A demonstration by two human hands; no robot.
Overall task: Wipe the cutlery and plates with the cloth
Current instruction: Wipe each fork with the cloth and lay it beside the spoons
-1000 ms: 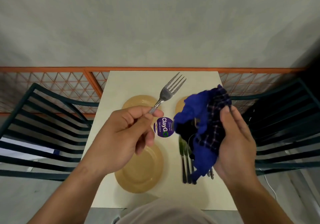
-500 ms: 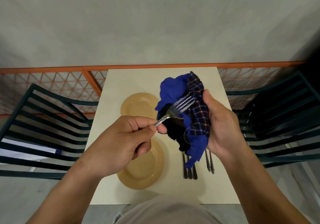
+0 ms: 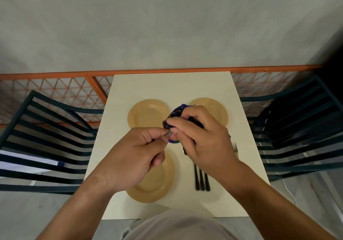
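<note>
Metal shows only a little between the two hands: a short piece of the fork (image 3: 168, 133) handle. The left hand (image 3: 133, 158) pinches this handle with curled fingers, above the near plate (image 3: 167, 184). The right hand (image 3: 201, 139) is closed around the blue checked cloth (image 3: 175, 116), and the head of the fork is wrapped inside it, so the prongs are hidden. Both hands are raised over the middle of the pale surface (image 3: 167, 85), between the two far plates (image 3: 148, 115).

I judge the fork to be light, stiff and rather slippery, so it is best held by the handle while the soft cloth squeezes the prongs and slides along them. Three dark handles (image 3: 202, 178) and another fork (image 3: 234, 146) lie on the surface under the right wrist, not yet taken.
</note>
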